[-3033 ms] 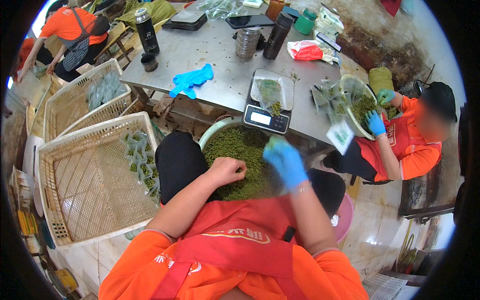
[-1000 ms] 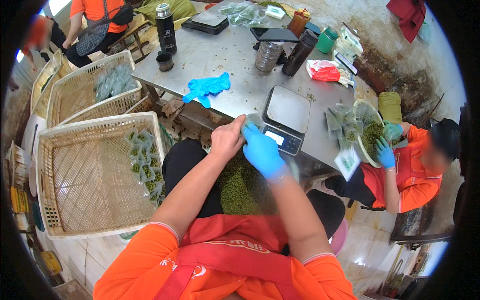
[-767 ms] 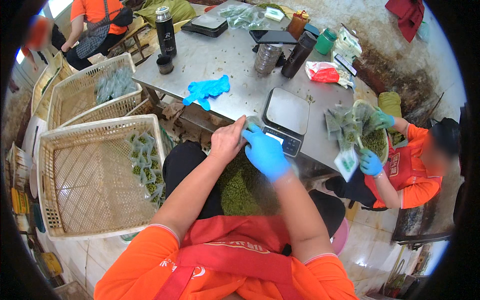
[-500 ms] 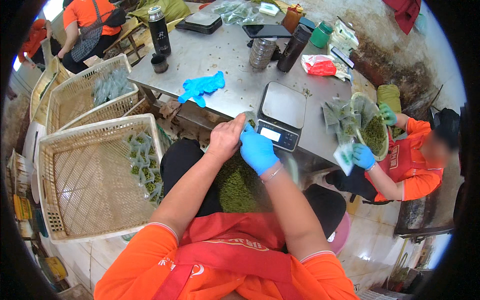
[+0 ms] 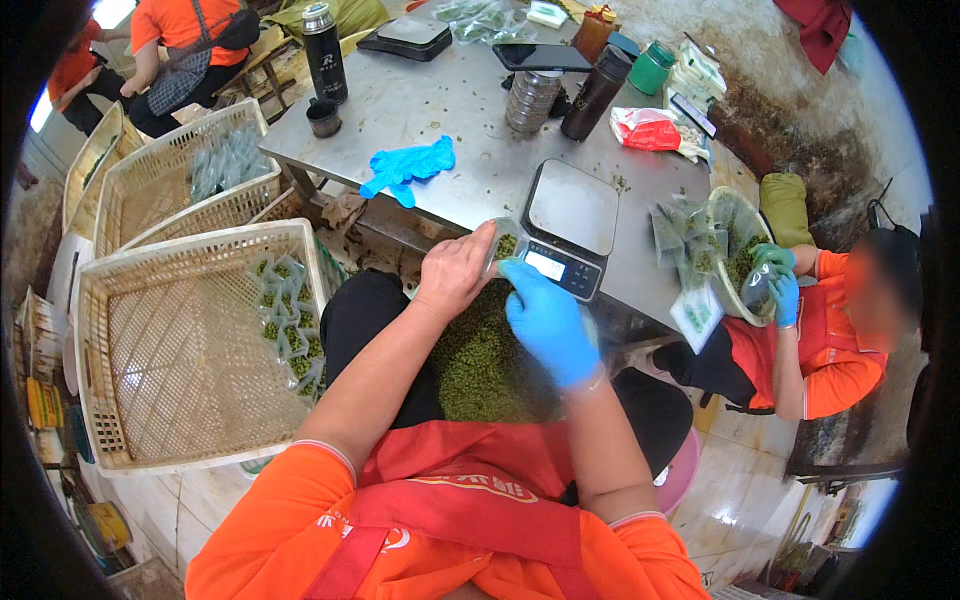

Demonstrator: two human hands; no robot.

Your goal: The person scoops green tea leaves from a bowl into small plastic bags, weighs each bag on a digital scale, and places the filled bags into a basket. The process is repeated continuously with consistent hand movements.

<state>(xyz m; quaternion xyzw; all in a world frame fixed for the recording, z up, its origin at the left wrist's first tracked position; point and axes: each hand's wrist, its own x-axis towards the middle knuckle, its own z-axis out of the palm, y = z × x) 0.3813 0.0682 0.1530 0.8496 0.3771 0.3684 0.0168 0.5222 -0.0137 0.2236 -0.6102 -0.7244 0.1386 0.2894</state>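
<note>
My bare left hand [image 5: 452,272] is closed around a small clear plastic bag [image 5: 507,243] with green granules inside, beside the digital scale. My right hand [image 5: 550,325], in a blue glove, reaches to the bag's near edge with its fingers stretched out; part of the glove is smeared by motion. Below both hands, between my knees, lies a heap of loose green granules [image 5: 487,365]; its container is mostly hidden by my arms and apron. On the table edge stands the digital scale [image 5: 570,205], its metal pan bare and its display lit.
At left, a cream plastic crate [image 5: 165,370] holds filled bags [image 5: 290,325] along one side; another crate [image 5: 120,205] is behind. The metal table [image 5: 455,110] carries a blue glove [image 5: 408,168], flask [image 5: 323,55] and phone [image 5: 542,57]. A co-worker at right handles a bag over a basket [image 5: 716,255].
My right hand has drawn back toward me and right, uncovering the bag in my left hand. The co-worker's hands have come together around a bag.
</note>
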